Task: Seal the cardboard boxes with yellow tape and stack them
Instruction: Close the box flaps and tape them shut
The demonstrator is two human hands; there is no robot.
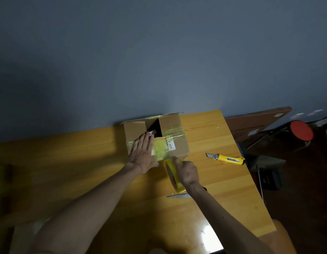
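**Cardboard box** (175, 129): set on the wooden worktop (104, 180), its far side against the grey wall (159, 61). The top flaps are only partly closed, and a dark gap is left at the far middle. Glossy tape bands are seen across its right flap, and a white printed label (170, 145) on its near flap.

**Yellow tape strip** (160, 150): laid over the near part of the box top and carried down to the box's near edge, where it is joined to the roll.

**Tape roll** (171, 171): yellow, held on edge just in front of the box's near edge.

**Left hand** (141, 154): laid palm-down on the box top beside the strip, with the fingers straight and pressed together and the fingertips at the gap.

**Right hand** (189, 174): wrapped round the tape roll, with one finger stretched toward the box's near edge.

**Utility knife** (227, 158): yellow, laid on the worktop to the right of the box and apart from it, with the blade end turned toward the box.

**Metal blades** (178, 195): pointed, laid on the worktop nearer the person than the box. The rest is hidden under the right forearm.

**Brown board** (258, 121): seen off the worktop, to the right of the box.

**Red round object** (301, 130): seen farther right of the box, past the board. What it is cannot be told.
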